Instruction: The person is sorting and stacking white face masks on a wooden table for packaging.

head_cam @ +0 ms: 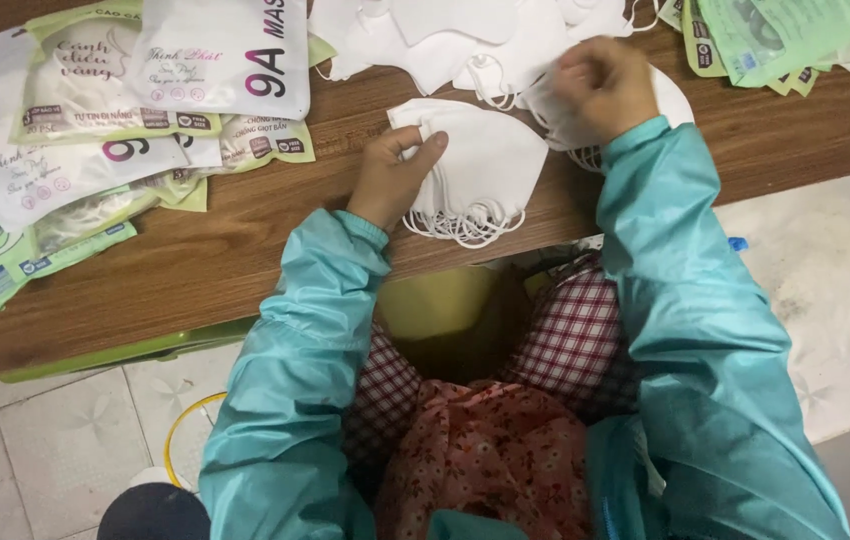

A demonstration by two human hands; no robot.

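A stack of folded white face masks (480, 165) lies on the brown wooden table (245, 245) near its front edge, with ear loops hanging off the edge. My left hand (397, 175) rests on the stack's left side, thumb on top, gripping it. Farther back and to the right, my right hand (605, 88) is closed on a single white mask (553, 105), lifted a little over a loose heap of white masks (445, 40) at the back. Both arms wear teal sleeves.
Printed white and green mask pouches (95, 110) are piled on the table's left. More green pouches (785, 40) lie at the back right. A yellow-green container (440, 305) sits under the table by my knees. White sheeting (835, 290) covers the floor at right.
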